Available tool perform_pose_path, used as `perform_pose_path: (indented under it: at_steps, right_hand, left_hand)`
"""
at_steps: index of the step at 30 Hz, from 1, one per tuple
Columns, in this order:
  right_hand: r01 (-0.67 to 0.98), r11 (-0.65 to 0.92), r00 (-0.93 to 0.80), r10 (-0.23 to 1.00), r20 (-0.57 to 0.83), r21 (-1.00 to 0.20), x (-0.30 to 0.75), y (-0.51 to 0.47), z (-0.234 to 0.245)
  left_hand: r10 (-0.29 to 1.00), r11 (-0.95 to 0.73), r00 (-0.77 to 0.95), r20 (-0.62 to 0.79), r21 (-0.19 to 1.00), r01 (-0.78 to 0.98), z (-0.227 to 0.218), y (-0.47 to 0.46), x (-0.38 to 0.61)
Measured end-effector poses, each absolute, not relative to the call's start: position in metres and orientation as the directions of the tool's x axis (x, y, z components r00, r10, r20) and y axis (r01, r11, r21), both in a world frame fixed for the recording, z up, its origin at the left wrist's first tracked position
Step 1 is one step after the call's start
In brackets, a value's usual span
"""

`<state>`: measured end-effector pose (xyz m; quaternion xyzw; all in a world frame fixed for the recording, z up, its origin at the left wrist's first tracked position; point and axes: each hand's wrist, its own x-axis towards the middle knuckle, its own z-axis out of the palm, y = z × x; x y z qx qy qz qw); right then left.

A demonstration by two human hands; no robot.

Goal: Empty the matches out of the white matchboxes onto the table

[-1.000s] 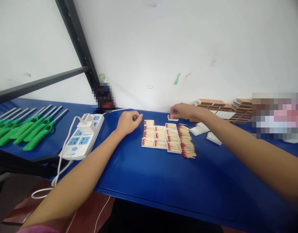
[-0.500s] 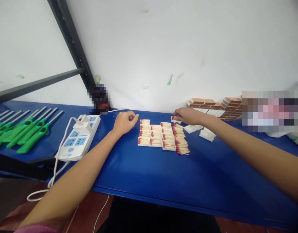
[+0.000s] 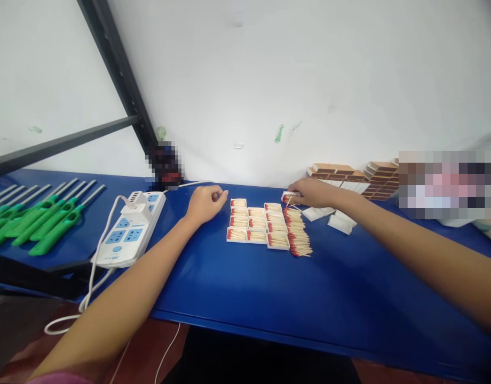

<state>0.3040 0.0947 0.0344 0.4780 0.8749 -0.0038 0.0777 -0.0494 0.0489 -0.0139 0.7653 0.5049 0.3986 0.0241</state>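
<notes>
On the blue table (image 3: 245, 288) lie several open white matchbox trays (image 3: 255, 224) filled with red-tipped matches, in rows. A loose pile of matches (image 3: 297, 233) lies along their right side. My left hand (image 3: 204, 203) rests curled in a loose fist on the table just left of the trays; what it holds, if anything, is hidden. My right hand (image 3: 311, 193) is closed on a small tray of matches (image 3: 287, 197) at the far end of the pile, a match or two sticking out under it. Empty white trays (image 3: 335, 218) lie beside my right forearm.
Stacks of brown matchbox sleeves (image 3: 351, 175) stand by the white wall at the back right. A white power strip (image 3: 127, 226) with its cord lies at the left. Several green long-nosed lighters (image 3: 37, 216) lie further left. A black metal frame (image 3: 113, 74) slants across the upper left.
My right hand has brought the small tray of matches down to the table at the pile's far end. My left hand has stayed put. The camera shifted slightly.
</notes>
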Motion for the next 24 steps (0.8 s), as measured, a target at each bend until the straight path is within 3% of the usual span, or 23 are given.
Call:
perform_pose_path:
  at_steps: [7, 11, 17, 24]
  right_hand:
    - [0.841, 0.527, -0.540, 0.834, -0.118, -0.120, 0.315, 0.066, 0.043]
    - [0.841, 0.527, -0.538, 0.839, -0.082, -0.124, 0.312, 0.063, 0.045]
    - [0.851, 0.477, -0.512, 0.846, -0.147, -0.219, 0.305, 0.068, 0.038]
    - [0.854, 0.431, -0.467, 0.882, -0.066, -0.293, 0.311, 0.063, 0.048]
  left_hand:
    - [0.789, -0.496, 0.180, 0.587, 0.437, 0.750, -0.013, 0.048, -0.049]
    - [0.791, -0.495, 0.181, 0.585, 0.437, 0.751, -0.012, 0.046, -0.049]
    - [0.790, -0.490, 0.176, 0.588, 0.431, 0.758, -0.010, 0.046, -0.048]
    - [0.791, -0.489, 0.174, 0.587, 0.434, 0.757, -0.012, 0.048, -0.048]
